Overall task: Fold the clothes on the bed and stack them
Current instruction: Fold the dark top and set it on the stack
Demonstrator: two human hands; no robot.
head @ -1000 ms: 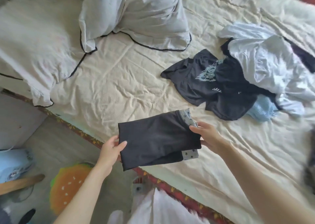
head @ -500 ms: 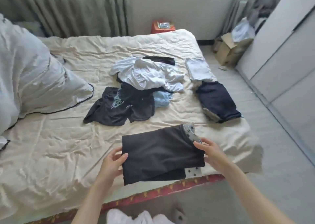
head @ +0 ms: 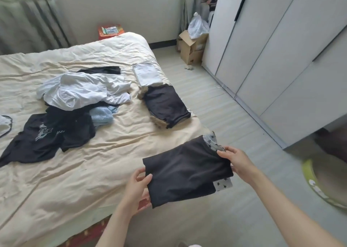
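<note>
I hold a folded black garment [head: 185,169] with grey star-print trim in the air at the bed's near right corner. My left hand [head: 138,192] grips its left edge, thumb on top. My right hand [head: 237,161] pinches its right edge by the star trim. On the cream bed [head: 78,181] lies a folded dark stack [head: 166,105] near the right edge, with a folded pale grey piece [head: 148,73] behind it. An unfolded heap sits mid-bed: white shirt [head: 82,90], black printed tee [head: 48,135], light blue knit [head: 101,115].
White wardrobe doors [head: 272,49] line the right side. A cardboard box [head: 191,49] with a plastic bag stands by the far wall. A red box [head: 110,32] sits beyond the bed. A green round mat [head: 326,182] lies on the floor at right.
My view has swung right, from the pillows toward the bed's foot and the wardrobe. Both hands have carried the folded black garment rightward toward the folded stack, keeping the same hold.
</note>
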